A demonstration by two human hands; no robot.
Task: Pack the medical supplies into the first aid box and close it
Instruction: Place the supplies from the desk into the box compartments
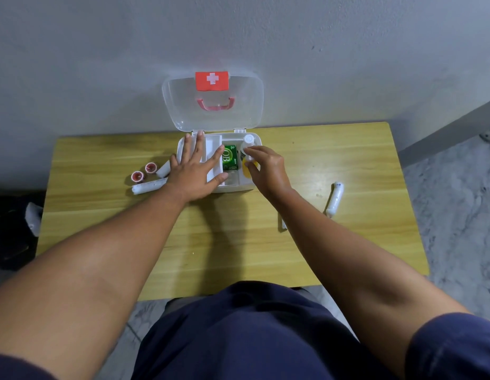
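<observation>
The white first aid box (255, 145) stands open at the table's far edge, its clear lid (246, 105) with a red cross label leaning back on the wall. Inside lie a green packet (229, 157), a white inner tray (212, 145) and a white bottle (248, 141). My left hand (196, 167) lies flat, fingers spread, on the tray in the box's left half. My right hand (265, 167) pinches a small bottle with a yellow part (249, 171) in the right compartment. Left of the box lie two red tape rolls (144, 172) and two white bandage rolls (148, 186).
Another white bandage roll (335, 198) lies on the wooden table (348, 160) to the right, with a small white item (283, 223) by my right forearm. A grey wall stands right behind the box. Dark objects and a white cloth (33, 218) are on the floor at left.
</observation>
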